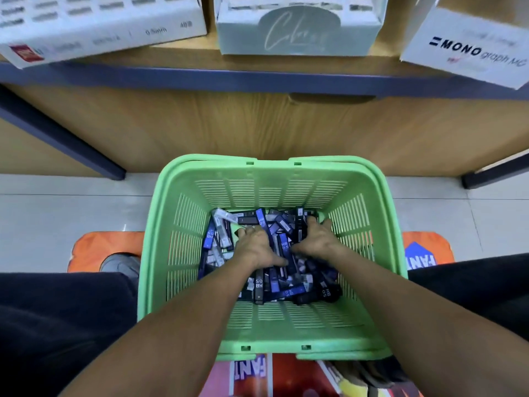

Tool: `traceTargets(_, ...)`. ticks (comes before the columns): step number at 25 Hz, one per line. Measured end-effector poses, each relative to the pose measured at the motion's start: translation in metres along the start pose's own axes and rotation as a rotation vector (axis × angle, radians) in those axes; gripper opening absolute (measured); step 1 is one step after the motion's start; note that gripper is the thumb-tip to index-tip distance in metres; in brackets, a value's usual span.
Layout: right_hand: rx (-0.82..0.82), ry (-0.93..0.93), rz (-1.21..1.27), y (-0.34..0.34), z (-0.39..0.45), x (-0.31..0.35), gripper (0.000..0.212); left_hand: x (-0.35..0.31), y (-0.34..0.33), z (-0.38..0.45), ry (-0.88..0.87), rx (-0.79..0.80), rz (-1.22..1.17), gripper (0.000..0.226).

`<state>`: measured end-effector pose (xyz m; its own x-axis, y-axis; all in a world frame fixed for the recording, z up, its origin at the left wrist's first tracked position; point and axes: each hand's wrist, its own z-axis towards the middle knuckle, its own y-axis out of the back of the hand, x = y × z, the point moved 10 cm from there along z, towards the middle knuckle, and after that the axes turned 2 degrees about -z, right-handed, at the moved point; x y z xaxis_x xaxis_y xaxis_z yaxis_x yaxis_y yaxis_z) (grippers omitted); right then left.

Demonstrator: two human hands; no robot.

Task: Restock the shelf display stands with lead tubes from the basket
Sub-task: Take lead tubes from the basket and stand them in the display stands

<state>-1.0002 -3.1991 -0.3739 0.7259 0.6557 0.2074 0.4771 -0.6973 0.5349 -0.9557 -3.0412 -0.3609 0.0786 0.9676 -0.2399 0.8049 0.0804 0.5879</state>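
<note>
A tiled shop floor [57, 207] ran under a wooden shelf unit, and on that floor sat a green basket [183, 196] between the person's knees. Both hands were down in it. The left hand [256, 247] lay palm-down on the heap of lead tubes [282, 285], its fingers curled into the pile as if gathering a bunch. The right hand [316, 239], just beside it, had its fingers wrapped over several dark tubes at the far side of the heap. How many either hand truly held could not be told.

This looked like the pick-up step: nothing had yet gone up to the stands. The next move would call for closing on a bundle, lifting it clear of the basket's tall slatted walls and raising it to the shelf beyond the hands.

Up there stood three white display stands: one with rows of slots [108, 21] to the left, a pale green-fronted one [297, 35] straight ahead, and a MONO graph box [469, 50] to the right. The shelf's dark front edge [257, 78] stood between basket and stands. Orange printed bags [111, 247] lay under the basket.
</note>
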Motion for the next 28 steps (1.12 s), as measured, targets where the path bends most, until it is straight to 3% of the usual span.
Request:
traceTargets(3, 0.019, 0.001, 0.026, -0.01, 0.0, 0.002, 0.11, 0.005, 0.0, 0.003, 0.067, 0.022, -0.139, 0.058)
traceTargets(7, 0.047, 0.002, 0.163, -0.012, -0.001, 0.003, 0.106, 0.007, 0.001, 0.009, 0.114, 0.037, -0.379, 0.05)
traceTargets(12, 0.102, 0.048, 0.223, -0.02, -0.005, 0.017, 0.096, 0.017, -0.001, 0.009, 0.185, -0.07, -0.902, 0.045)
traceTargets(14, 0.118, 0.074, 0.224, -0.021, -0.008, 0.021, 0.084, 0.02, -0.007, 0.009, 0.232, -0.099, -1.034, 0.053)
traceTargets(18, 0.133, 0.134, 0.296, -0.019, -0.019, 0.024, 0.063, 0.016, -0.014, 0.005, 0.288, -0.127, -1.203, 0.097)
traceTargets(23, 0.242, 0.231, 0.354, -0.025, -0.038, 0.027, 0.08, 0.02, -0.016, 0.002, 0.343, -0.13, -1.283, 0.073)
traceTargets(28, 0.252, 0.319, 0.205, -0.024, -0.048, 0.038, 0.075, 0.026, -0.009, -0.002, 0.375, -0.192, -1.449, 0.046)
